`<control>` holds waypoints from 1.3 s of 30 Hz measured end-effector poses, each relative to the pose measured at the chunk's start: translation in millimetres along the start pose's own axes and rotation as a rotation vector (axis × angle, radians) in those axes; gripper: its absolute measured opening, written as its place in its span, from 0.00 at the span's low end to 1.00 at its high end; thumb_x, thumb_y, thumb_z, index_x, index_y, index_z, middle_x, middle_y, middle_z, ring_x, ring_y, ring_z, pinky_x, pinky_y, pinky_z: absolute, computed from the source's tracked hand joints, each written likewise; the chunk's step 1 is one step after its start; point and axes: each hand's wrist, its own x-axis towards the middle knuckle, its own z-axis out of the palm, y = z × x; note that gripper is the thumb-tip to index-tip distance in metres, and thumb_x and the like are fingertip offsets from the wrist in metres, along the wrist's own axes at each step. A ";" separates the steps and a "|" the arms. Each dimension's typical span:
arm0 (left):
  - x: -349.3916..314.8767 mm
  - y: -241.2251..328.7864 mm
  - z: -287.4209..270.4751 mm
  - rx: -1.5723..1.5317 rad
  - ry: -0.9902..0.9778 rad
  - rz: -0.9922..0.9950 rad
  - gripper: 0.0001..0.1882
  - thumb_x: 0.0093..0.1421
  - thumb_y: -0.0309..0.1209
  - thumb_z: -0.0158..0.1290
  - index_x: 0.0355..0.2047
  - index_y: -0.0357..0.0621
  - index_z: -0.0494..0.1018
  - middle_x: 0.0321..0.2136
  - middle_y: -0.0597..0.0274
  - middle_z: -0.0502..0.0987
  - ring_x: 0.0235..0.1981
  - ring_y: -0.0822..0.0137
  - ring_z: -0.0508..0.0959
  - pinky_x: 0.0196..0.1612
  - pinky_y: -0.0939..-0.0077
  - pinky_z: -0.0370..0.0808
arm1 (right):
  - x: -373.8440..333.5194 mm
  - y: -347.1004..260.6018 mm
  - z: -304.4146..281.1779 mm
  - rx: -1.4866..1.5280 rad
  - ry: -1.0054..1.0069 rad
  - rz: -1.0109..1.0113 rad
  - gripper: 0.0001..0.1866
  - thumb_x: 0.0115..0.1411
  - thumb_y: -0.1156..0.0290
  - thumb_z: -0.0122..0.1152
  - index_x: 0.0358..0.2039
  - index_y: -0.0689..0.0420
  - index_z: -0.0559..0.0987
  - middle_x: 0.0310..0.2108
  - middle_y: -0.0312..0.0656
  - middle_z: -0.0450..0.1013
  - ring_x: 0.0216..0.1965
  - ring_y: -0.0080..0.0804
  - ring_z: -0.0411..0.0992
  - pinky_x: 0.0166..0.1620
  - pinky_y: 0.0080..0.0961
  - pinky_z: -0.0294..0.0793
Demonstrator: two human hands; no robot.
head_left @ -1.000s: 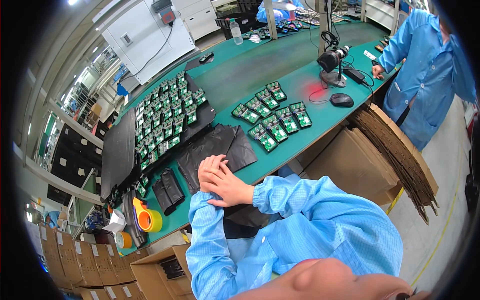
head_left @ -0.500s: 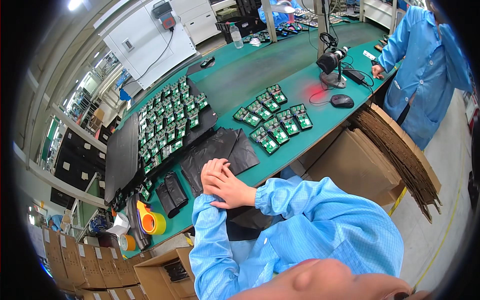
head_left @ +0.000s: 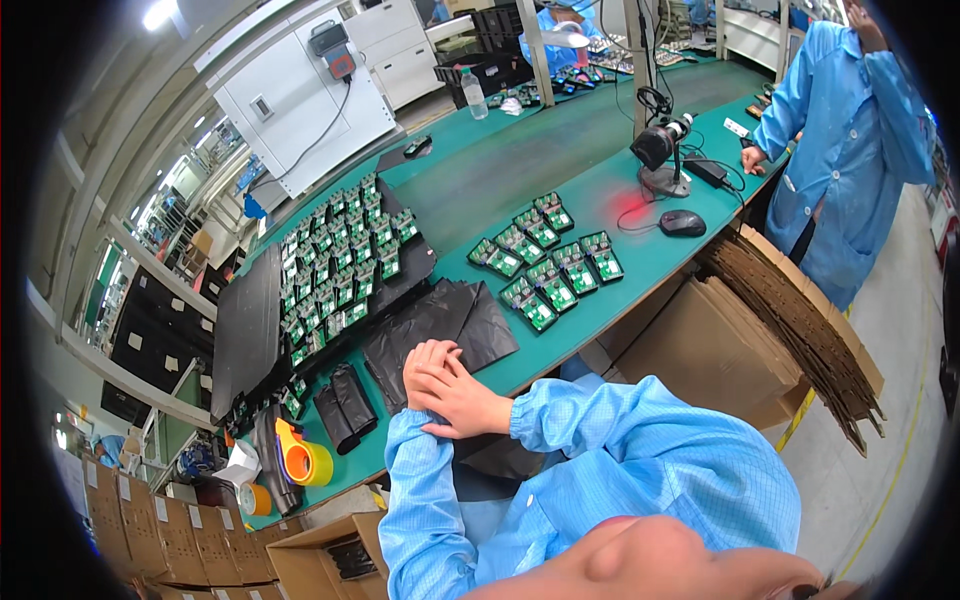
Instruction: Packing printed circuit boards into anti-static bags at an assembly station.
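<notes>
My left hand (head_left: 420, 366) rests near the table's front edge, over the black plastic bags (head_left: 445, 325) spread there. My right hand (head_left: 468, 402) lies across its back and wrist. Neither hand holds any item. Fingers of both look laid out loosely rather than clenched, though the left ones are partly covered. Ahead to the right, two short rows of green circuit boards in black housings (head_left: 560, 280) lie on the green table mat (head_left: 480, 150). Many more such boards (head_left: 340, 250) fill a black sheet at the left. A folded black bag (head_left: 345, 405) sits left of my hands.
A yellow-orange tape dispenser (head_left: 308, 462) stands at the lower left, above an open cardboard box (head_left: 335, 545). At right are a scanner on a stand (head_left: 660, 150), a black mouse (head_left: 683, 223) and stacked flat cardboard (head_left: 790, 330). A co-worker in a blue coat (head_left: 840, 150) stands beyond.
The view has tilted slightly, so the scene sits a little lower. My hands keep their overlapped pose. The co-worker at right has raised one hand toward the head.
</notes>
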 end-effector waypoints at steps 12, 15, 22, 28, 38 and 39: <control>-6.2 -8.9 4.9 0.022 -0.009 -0.037 0.09 0.60 0.28 0.57 0.41 0.46 0.77 0.32 0.62 0.78 0.34 0.56 0.78 0.36 0.62 0.72 | -0.2 0.1 -0.6 -0.009 0.000 -0.016 0.32 0.62 0.46 0.63 0.54 0.60 0.76 0.62 0.53 0.66 0.70 0.53 0.58 0.70 0.65 0.53; -6.3 -8.5 3.6 0.025 0.006 -0.058 0.09 0.60 0.25 0.55 0.41 0.44 0.77 0.31 0.59 0.78 0.33 0.55 0.79 0.36 0.62 0.73 | 0.4 -2.1 -0.2 -0.029 0.012 -0.021 0.31 0.63 0.46 0.62 0.54 0.60 0.77 0.62 0.53 0.66 0.70 0.52 0.59 0.71 0.66 0.52; -6.5 -3.8 3.8 -0.008 0.010 -0.168 0.17 0.59 0.24 0.58 0.50 0.44 0.76 0.36 0.56 0.79 0.34 0.54 0.80 0.36 0.61 0.77 | 0.3 -4.4 -3.9 -0.046 0.009 -0.014 0.30 0.63 0.45 0.61 0.54 0.58 0.77 0.63 0.51 0.66 0.70 0.49 0.59 0.71 0.69 0.51; 1.3 18.3 -5.6 0.035 0.221 -0.086 0.24 0.56 0.34 0.67 0.53 0.47 0.75 0.42 0.59 0.78 0.34 0.51 0.80 0.36 0.59 0.77 | -2.2 -0.6 -0.7 -0.036 0.021 -0.089 0.30 0.64 0.46 0.61 0.56 0.56 0.77 0.64 0.49 0.66 0.70 0.47 0.59 0.71 0.66 0.52; -12.8 -4.1 4.2 -0.093 0.075 -0.039 0.13 0.59 0.34 0.64 0.25 0.45 0.71 0.20 0.59 0.70 0.21 0.55 0.75 0.23 0.62 0.68 | -1.7 -0.7 1.7 -0.083 0.028 -0.109 0.28 0.64 0.45 0.60 0.53 0.55 0.77 0.63 0.49 0.67 0.68 0.49 0.60 0.64 0.55 0.61; -19.8 -8.0 8.5 -0.091 0.025 -0.087 0.14 0.60 0.34 0.64 0.24 0.45 0.69 0.19 0.58 0.69 0.20 0.55 0.74 0.23 0.61 0.67 | -2.4 -1.3 2.7 -0.086 0.028 -0.101 0.28 0.64 0.45 0.60 0.53 0.55 0.77 0.63 0.49 0.67 0.68 0.49 0.60 0.63 0.55 0.62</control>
